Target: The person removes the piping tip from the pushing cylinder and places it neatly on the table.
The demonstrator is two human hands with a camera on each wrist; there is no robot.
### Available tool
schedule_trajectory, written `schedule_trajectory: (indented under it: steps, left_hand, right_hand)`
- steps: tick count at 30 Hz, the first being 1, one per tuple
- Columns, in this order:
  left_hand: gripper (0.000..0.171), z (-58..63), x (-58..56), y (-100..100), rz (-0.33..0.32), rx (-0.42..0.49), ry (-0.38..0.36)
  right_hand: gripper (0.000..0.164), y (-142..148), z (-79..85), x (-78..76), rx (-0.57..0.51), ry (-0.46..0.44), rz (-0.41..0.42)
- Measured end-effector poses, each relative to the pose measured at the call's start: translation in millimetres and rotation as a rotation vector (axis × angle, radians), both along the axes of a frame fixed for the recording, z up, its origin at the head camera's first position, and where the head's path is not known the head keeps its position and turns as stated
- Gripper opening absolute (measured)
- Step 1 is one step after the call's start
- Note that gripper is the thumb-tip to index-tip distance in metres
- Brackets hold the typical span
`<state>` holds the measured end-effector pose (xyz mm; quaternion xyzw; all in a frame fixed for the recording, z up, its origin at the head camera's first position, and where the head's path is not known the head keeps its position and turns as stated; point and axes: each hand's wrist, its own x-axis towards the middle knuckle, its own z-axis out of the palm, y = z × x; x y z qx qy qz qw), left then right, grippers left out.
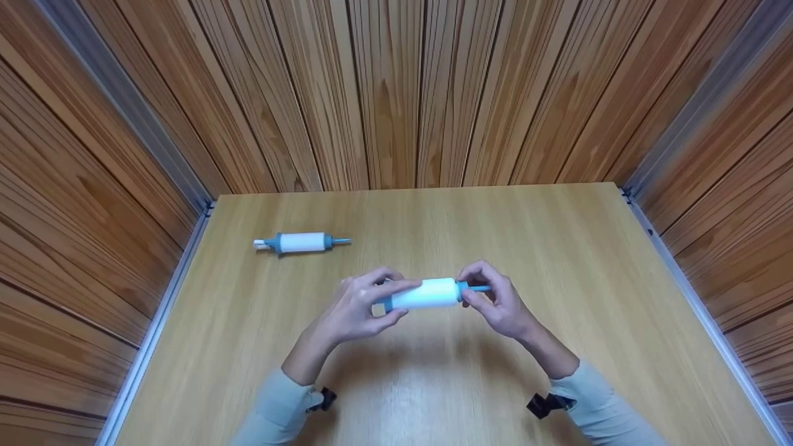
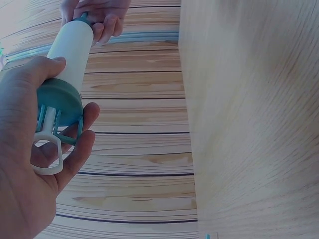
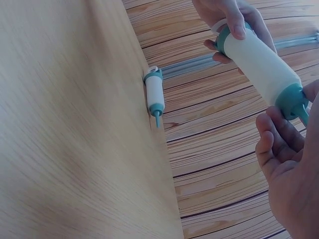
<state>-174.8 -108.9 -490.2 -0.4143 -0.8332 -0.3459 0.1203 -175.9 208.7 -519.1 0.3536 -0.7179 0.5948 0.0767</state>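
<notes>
A white icing syringe (image 1: 433, 292) with teal ends is held level above the table between both hands. My left hand (image 1: 365, 303) grips the barrel at its plunger end, thumb on one side and fingers on the other. The left wrist view shows the white ring handle (image 2: 49, 155) of the plunger within that palm, behind the teal collar (image 2: 62, 102). My right hand (image 1: 499, 303) pinches the teal nozzle cap (image 3: 290, 99) between thumb and fingers, and the thin nozzle (image 1: 480, 288) points right, into the hand.
A second, similar icing syringe (image 1: 302, 242) lies on the wooden table (image 1: 557, 248) at the back left, nozzle to the right. Wood-plank walls (image 1: 396, 93) with metal corner rails (image 1: 148, 118) surround the table at the back and sides.
</notes>
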Motion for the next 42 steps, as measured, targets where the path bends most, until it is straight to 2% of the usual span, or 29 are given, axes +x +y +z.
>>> schedule_trajectory:
  steps: [9,14,28,38,42]
  left_hand:
    - [0.047,-1.3,-1.6,2.1,-0.017,0.04,0.05]
    - [0.047,-1.9,-2.5,2.0,-0.018,0.033,0.04]
    - [0.049,0.0,-1.8,2.1,-0.013,0.025,0.033]
    - [0.049,-0.1,-2.0,2.4,-0.014,0.033,0.035]
    - [0.049,0.4,-2.0,2.4,-0.015,0.034,0.037]
  right_hand:
    - [0.03,-0.4,-1.2,0.6,0.007,0.026,-0.01]
    - [0.031,0.5,-1.7,-1.0,0.006,0.041,-0.005]
    - [0.021,1.0,0.4,-0.3,0.013,-0.032,-0.019]
    - [0.025,1.3,0.3,-1.6,0.006,0.027,-0.026]
    - [0.028,2.0,0.6,-2.4,-0.003,0.035,-0.003]
